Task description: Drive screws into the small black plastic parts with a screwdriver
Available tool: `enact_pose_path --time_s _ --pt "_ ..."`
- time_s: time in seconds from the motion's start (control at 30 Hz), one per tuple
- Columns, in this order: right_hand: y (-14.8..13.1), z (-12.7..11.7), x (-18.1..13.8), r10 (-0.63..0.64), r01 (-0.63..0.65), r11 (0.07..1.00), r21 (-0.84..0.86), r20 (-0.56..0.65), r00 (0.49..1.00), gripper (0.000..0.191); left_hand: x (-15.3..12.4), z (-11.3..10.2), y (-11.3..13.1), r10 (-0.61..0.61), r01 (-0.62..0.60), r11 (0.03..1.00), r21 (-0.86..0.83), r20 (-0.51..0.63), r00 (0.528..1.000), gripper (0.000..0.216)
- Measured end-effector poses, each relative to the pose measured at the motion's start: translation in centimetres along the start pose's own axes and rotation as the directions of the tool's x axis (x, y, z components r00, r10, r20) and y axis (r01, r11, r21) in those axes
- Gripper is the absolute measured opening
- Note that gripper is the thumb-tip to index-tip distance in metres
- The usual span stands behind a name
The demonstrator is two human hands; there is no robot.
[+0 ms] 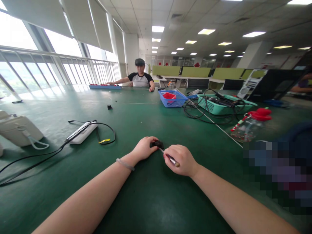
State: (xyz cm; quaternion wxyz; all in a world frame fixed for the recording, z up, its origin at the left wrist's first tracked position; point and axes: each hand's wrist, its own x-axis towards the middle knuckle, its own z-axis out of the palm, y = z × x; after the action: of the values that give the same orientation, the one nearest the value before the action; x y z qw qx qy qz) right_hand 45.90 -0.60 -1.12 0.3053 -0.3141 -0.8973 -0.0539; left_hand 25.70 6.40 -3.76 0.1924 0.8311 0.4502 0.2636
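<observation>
On the green table, my left hand is closed around a small black part and holds it down on the surface. My right hand is closed on a thin screwdriver. Its metal tip points at the black part, and the handle end sticks out past my knuckles. A thin band sits on my left wrist. The two hands are close together, nearly touching.
A white power strip with black cables lies at left, a white device beyond it. A blue basket, a green tray of cables and a red-capped bottle stand at right. Another person sits at the far end.
</observation>
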Motion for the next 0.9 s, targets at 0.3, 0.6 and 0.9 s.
enact_pose_path --time_s 0.3,0.6,0.9 --pt "-0.34 -0.16 0.17 -0.07 0.077 0.988 -0.133 0.054 0.996 0.015 0.05 0.22 -0.32 -0.007 0.006 0.999 -0.033 -0.029 1.0 0.031" --pt "0.06 -0.22 -0.04 -0.08 0.083 0.991 -0.101 0.032 0.996 0.014 -0.07 0.09 -0.18 -0.007 0.006 0.999 -0.033 -0.028 1.0 0.033" --pt "0.32 -0.17 -0.04 -0.058 0.058 0.996 -0.067 0.006 0.998 0.012 -0.04 0.19 -0.3 -0.029 0.028 0.997 -0.066 -0.02 0.999 0.037"
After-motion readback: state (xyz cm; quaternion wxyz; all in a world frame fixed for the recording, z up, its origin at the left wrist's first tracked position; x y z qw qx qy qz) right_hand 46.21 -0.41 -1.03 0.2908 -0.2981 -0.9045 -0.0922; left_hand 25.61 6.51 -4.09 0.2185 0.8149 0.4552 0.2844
